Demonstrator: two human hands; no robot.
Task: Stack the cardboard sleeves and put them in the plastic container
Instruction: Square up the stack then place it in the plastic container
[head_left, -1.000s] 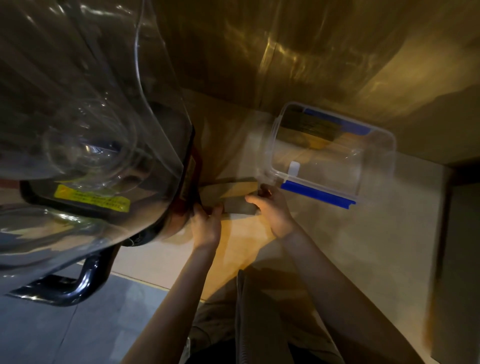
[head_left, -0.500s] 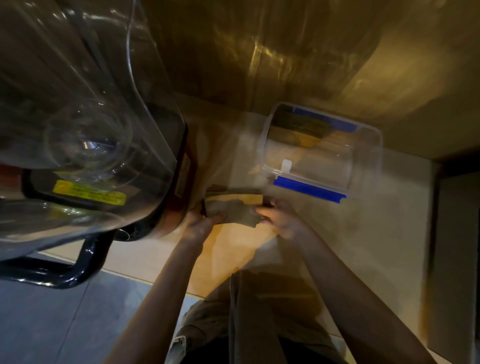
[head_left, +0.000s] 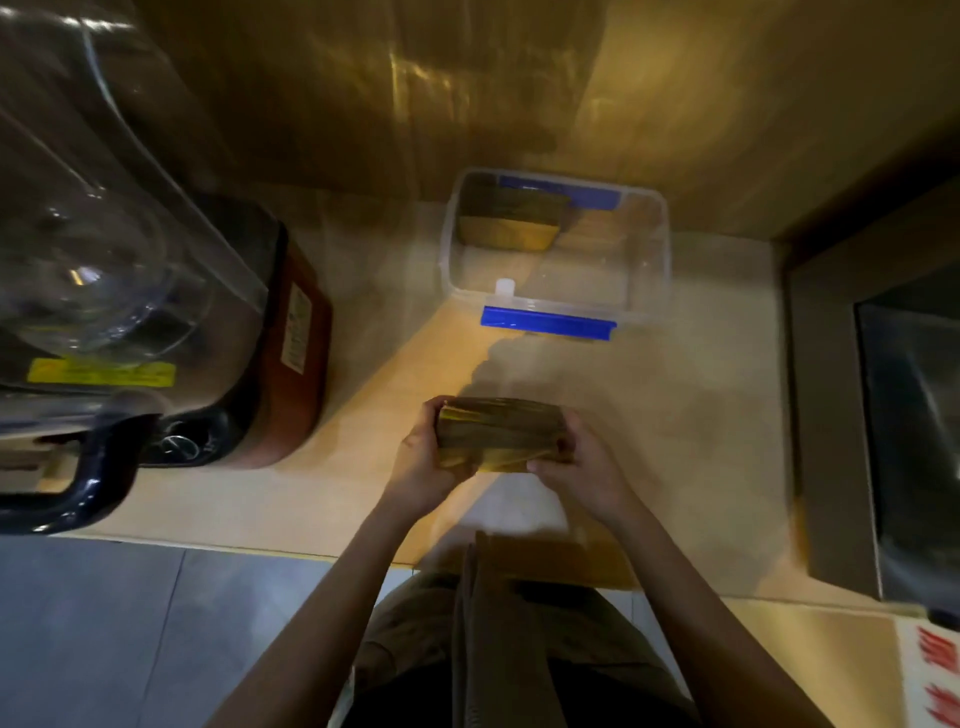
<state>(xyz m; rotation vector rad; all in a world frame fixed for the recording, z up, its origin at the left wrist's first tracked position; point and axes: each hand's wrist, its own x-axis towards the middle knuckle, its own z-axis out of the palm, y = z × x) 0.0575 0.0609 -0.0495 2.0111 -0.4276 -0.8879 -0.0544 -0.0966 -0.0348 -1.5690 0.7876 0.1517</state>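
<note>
A stack of flat brown cardboard sleeves is held above the counter between both hands. My left hand grips its left end and my right hand grips its right end. Beyond it, near the wall, stands the clear plastic container with blue clips on its near and far sides. Another bundle of cardboard sleeves stands inside it at the back left corner.
A large blender with a clear cover and black handle fills the left of the counter. A dark appliance stands at the right edge. The light counter ends at a front edge near my body, with grey floor below.
Both hands have pulled the sleeves away from beside the blender and toward my body, gathered into a thick stack held off the counter. The view has shifted, so the container appears farther away.
</note>
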